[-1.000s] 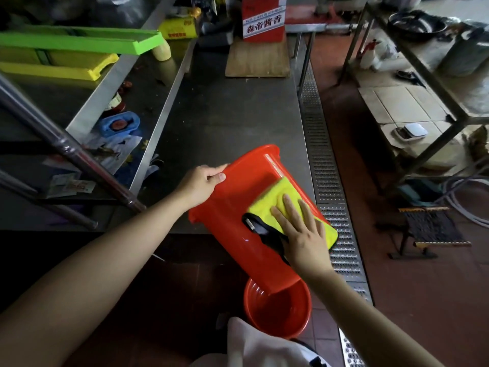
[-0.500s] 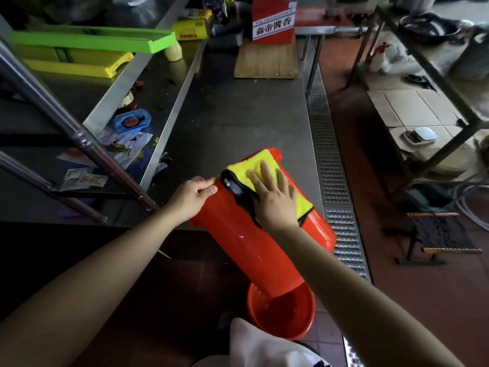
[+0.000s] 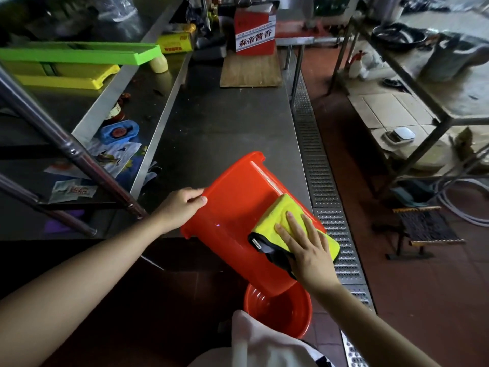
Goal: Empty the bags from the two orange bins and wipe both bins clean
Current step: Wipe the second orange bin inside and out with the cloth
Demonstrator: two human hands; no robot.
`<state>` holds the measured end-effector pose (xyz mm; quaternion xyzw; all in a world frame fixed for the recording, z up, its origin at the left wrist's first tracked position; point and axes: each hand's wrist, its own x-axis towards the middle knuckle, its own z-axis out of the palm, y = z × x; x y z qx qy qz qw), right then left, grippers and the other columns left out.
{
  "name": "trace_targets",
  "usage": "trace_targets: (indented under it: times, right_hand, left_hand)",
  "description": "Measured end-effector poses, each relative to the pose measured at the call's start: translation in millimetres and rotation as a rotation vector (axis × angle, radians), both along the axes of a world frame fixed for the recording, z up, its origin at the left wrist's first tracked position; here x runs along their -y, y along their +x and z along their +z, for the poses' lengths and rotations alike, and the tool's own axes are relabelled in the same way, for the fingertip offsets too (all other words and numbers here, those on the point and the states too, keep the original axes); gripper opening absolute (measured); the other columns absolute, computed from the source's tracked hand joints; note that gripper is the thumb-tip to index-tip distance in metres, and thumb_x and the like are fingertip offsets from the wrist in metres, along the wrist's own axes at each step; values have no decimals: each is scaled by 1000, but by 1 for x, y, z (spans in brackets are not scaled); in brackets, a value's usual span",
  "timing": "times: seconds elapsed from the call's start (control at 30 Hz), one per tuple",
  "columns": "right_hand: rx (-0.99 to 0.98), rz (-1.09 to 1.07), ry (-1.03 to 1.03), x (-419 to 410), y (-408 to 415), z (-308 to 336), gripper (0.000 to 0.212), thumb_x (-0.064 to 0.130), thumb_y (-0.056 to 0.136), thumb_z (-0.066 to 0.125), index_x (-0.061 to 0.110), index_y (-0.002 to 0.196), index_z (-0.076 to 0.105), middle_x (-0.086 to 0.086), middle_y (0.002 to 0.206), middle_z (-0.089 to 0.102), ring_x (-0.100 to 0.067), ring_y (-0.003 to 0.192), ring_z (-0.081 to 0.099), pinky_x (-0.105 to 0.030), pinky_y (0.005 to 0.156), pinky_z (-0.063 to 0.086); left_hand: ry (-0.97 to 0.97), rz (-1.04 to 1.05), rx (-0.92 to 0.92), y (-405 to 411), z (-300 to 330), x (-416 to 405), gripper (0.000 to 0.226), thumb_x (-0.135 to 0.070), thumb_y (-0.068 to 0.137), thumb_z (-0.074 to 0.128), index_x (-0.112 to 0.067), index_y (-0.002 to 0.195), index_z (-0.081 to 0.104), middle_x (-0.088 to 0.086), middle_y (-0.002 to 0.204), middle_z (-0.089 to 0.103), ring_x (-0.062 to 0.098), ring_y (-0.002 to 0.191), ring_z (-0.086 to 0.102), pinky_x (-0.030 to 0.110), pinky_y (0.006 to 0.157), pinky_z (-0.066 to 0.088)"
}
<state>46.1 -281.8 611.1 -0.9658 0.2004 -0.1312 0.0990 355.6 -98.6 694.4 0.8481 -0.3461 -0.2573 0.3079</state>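
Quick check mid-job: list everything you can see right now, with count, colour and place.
orange bin: 1, tilted over the counter edge
second orange bin: 1, on the floor below
cloth: 1, yellow with dark edge, on the tilted bin
counter: 1, steel, centre
red box: 1, white label, on a wooden board
trays: 2, green over yellow, upper left
floor drain: 1, metal grate, right of counter
left hand: holds the tilted bin's side
right hand: flat on the cloth
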Motion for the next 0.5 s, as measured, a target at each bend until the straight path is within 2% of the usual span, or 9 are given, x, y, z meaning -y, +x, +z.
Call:
trace_targets:
  times: [0.03, 0.07, 0.13, 0.17, 0.23, 0.3, 0.37, 0.5]
  right_hand:
    - [2, -3, -1, -3, 2, 1, 69, 36, 93, 64, 37, 154, 32, 3, 166, 15, -37, 151, 16, -58, 103, 39]
    - [8, -10, -6, -5, 4, 2, 64, 39, 94, 58, 36, 154, 33, 3, 166, 16, -37, 151, 17, -57, 103, 39]
    - [5, -26, -22, -11, 8, 3, 61, 46, 95, 48, 38, 153, 33, 4, 166, 17, -37, 151, 19, -56, 103, 38]
    - [-3, -24, -30, -14, 10, 3, 61, 49, 94, 49, 38, 153, 33, 5, 166, 17, -37, 150, 20, -55, 104, 38]
    - [-1, -10, -50, -20, 12, 1, 61, 53, 95, 48, 39, 152, 34, 5, 166, 17, -37, 150, 21, -54, 103, 38]
    - [8, 0, -64, -23, 12, -3, 64, 54, 94, 54, 40, 153, 33, 6, 166, 15, -36, 151, 19, -53, 103, 38]
    - [-1, 3, -69, -27, 10, -6, 77, 49, 88, 69, 41, 153, 30, 7, 167, 12, -35, 152, 16, -52, 103, 37]
    - [8, -15, -91, -33, 13, -8, 78, 45, 87, 70, 41, 154, 29, 7, 167, 12, -36, 152, 16, -51, 103, 35]
  left_hand:
    - [49, -41, -31, 0, 13, 6, 34, -52, 86, 53, -58, 120, 57, -32, 119, 61, -3, 112, 58, 25, 91, 47]
    - [89, -79, -41, -1, 24, 15, 39, -53, 84, 51, -62, 122, 53, -31, 123, 60, -2, 114, 58, 26, 92, 47]
    - [152, -80, 7, -1, 41, 43, 60, -54, 84, 48, -49, 143, 39, -16, 144, 48, 10, 129, 49, 34, 103, 41]
    - [170, -61, 63, -2, 47, 61, 64, -54, 87, 46, -41, 148, 34, -8, 150, 43, 17, 134, 45, 35, 105, 38]
    - [161, -61, 125, -6, 56, 99, 60, -51, 95, 42, -27, 150, 37, 1, 153, 39, 22, 138, 40, 33, 108, 32]
    - [194, -74, 153, -11, 59, 133, 54, -46, 101, 37, -13, 142, 49, 10, 147, 48, 26, 133, 45, 32, 108, 34]
    - [243, -24, 166, -11, 53, 156, 54, -45, 101, 35, -5, 128, 59, 18, 132, 59, 31, 120, 56, 38, 103, 43]
    - [210, 95, 144, -6, 32, 170, 49, -43, 100, 40, -4, 119, 63, 18, 121, 64, 34, 111, 60, 44, 98, 48]
